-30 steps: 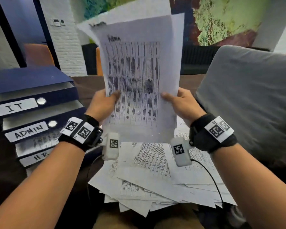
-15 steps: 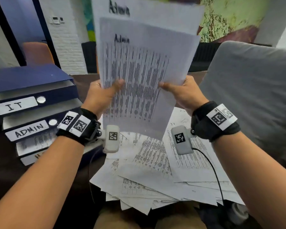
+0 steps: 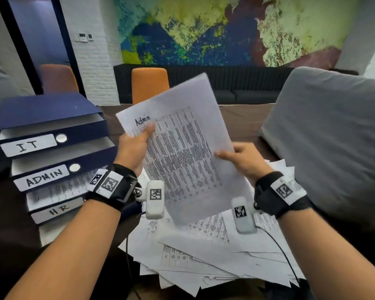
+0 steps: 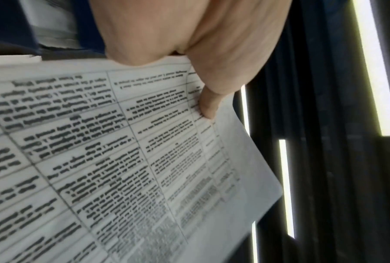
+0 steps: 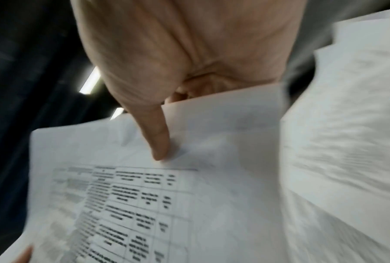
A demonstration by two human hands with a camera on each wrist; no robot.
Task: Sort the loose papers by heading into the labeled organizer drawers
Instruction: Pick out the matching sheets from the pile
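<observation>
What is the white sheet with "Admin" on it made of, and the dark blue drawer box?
White printed sheet: thin matte paper; it bends where the left hand and right hand pinch it. Dark blue drawer box: probably covered cardboard, matte, with flat folded edges.

I hold the Admin sheet (image 3: 182,152) tilted above the pile of loose papers (image 3: 214,256) on the tabletop (image 3: 243,118), my left hand (image 3: 132,148) on its left edge, my right hand (image 3: 243,159) on its right. The organizer (image 3: 48,146) stands to my left: IT drawer (image 3: 28,146) on top, ADMIN drawer (image 3: 43,178) beneath, HR drawer (image 3: 56,210) lowest. A cushion (image 3: 333,144) lies right.
</observation>
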